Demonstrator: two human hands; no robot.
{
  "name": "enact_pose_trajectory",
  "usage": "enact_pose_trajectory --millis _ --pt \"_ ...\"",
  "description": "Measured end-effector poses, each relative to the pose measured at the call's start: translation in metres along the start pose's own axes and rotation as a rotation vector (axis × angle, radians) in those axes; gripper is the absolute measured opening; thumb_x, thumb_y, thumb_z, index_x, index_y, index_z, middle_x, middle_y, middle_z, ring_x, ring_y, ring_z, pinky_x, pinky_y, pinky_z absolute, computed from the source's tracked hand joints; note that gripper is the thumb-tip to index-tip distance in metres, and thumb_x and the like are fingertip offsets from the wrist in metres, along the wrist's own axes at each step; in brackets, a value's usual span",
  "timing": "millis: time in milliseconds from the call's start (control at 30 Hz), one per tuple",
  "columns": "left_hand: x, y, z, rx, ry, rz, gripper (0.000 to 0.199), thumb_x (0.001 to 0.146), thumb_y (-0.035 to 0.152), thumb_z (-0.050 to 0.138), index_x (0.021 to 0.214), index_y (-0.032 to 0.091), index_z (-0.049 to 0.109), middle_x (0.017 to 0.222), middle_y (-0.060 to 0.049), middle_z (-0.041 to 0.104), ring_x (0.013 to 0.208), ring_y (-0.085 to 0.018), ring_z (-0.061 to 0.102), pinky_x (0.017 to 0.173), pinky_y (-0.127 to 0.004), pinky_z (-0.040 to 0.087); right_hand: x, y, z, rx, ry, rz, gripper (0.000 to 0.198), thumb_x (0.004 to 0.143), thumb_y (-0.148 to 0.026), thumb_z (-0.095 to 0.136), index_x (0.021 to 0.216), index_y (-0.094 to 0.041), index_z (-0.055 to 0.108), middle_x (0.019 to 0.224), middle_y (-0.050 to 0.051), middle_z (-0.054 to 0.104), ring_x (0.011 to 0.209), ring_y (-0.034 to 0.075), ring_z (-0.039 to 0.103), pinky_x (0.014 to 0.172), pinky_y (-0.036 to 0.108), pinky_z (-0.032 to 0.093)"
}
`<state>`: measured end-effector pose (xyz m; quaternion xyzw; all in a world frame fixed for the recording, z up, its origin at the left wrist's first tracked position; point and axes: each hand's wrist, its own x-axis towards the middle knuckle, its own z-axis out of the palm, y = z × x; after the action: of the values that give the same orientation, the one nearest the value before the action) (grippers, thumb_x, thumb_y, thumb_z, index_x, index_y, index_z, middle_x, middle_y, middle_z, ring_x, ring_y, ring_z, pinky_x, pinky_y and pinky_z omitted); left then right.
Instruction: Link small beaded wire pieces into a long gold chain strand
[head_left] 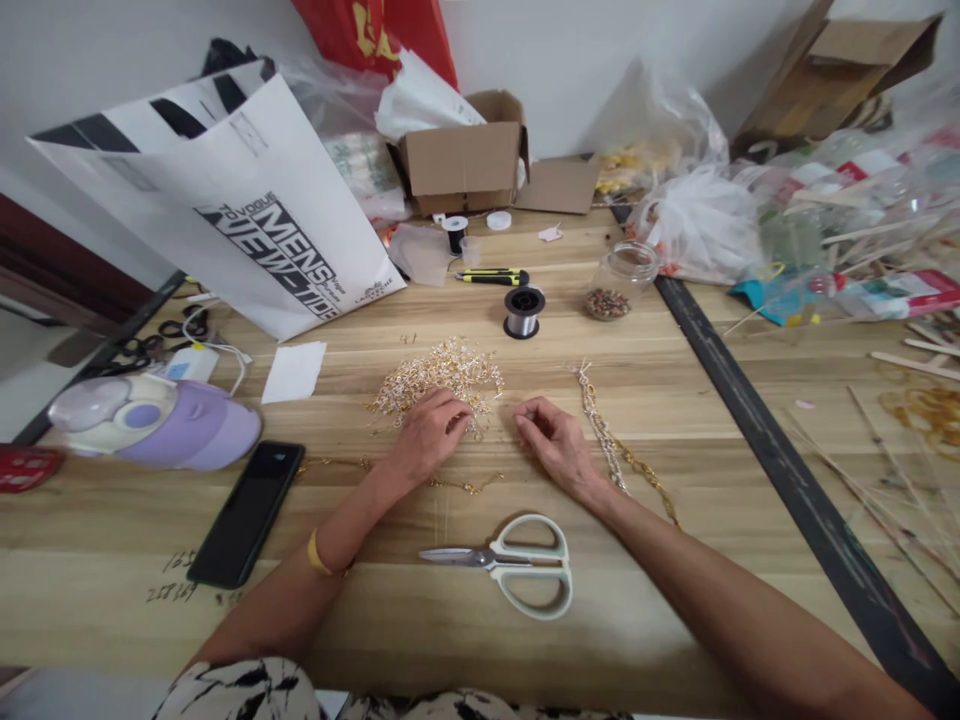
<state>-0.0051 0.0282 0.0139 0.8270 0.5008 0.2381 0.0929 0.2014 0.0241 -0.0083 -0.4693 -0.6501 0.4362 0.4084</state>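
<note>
Many tiny pieces (442, 370), gold and pale, shiny, loosely heaped

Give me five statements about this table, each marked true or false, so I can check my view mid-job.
1. The left hand is at the pile of small gold and silver pieces. True.
2. The scissors are in the right hand. False: they lie on the table.
3. A silver chain lies beside the right hand. True.
4. The phone has its screen lit. False: it is dark.
5. The wire spool lies on its side. False: it stands upright.
</note>
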Motion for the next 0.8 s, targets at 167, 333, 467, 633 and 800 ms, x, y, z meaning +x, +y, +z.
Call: enact_pose_trajectory --millis 167,333,467,633,800 --pt "0.003 0.002 -0.003 -0.004 -0.007 -0.006 0.01 0.083 0.013 0.055 0.081 0.017 0.064 0.082 -0.004 0.062 0.082 -0.017 0.055 0.079 -0.033 0.044 0.0 -0.001 0.0 0.0 -0.001 -0.037 0.015 0.083 -0.029 0.049 0.078 -0.017 0.056 0.064 0.0 0.054 0.055 0.011 0.045 0.051 0.022 0.036" --pt "0.014 0.005 -0.004 0.034 -0.04 0.051 0.011 0.085 0.017 0.053 0.084 0.017 0.064 0.084 -0.004 0.061 0.086 -0.018 0.053 0.081 -0.033 0.042 0.0 0.0 -0.001 0.012 -0.015 -0.035 0.013 0.083 -0.028 0.048 0.079 -0.017 0.055 0.06 -0.002 0.05 0.053 0.011 0.044 0.051 0.022 0.035" --pt "0.024 0.011 -0.003 0.11 -0.122 0.094 0.012 0.086 0.019 0.052 0.085 0.016 0.064 0.084 -0.005 0.06 0.086 -0.019 0.052 0.079 -0.033 0.042 0.0 0.002 0.0 0.013 -0.01 -0.048 0.013 0.083 -0.028 0.048 0.078 -0.017 0.054 0.061 -0.002 0.05 0.054 0.011 0.043 0.052 0.022 0.035" --pt "0.027 0.014 0.002 0.177 -0.179 0.124 0.015 0.086 0.021 0.051 0.082 0.015 0.064 0.083 -0.005 0.059 0.085 -0.02 0.05 0.08 -0.034 0.041 0.001 0.0 0.0 0.015 -0.015 -0.051 0.014 0.083 -0.028 0.048 0.078 -0.016 0.054 0.061 -0.002 0.049 0.055 0.011 0.043 0.052 0.022 0.035" --pt "0.026 0.011 0.005 0.188 -0.193 0.12 0.018 0.088 0.02 0.048 0.08 0.015 0.063 0.083 -0.006 0.059 0.085 -0.02 0.051 0.081 -0.034 0.041 0.0 0.001 -0.001 0.005 -0.017 -0.051 0.014 0.083 -0.028 0.048 0.077 -0.016 0.054 0.06 -0.002 0.048 0.054 0.011 0.042 0.052 0.022 0.034"
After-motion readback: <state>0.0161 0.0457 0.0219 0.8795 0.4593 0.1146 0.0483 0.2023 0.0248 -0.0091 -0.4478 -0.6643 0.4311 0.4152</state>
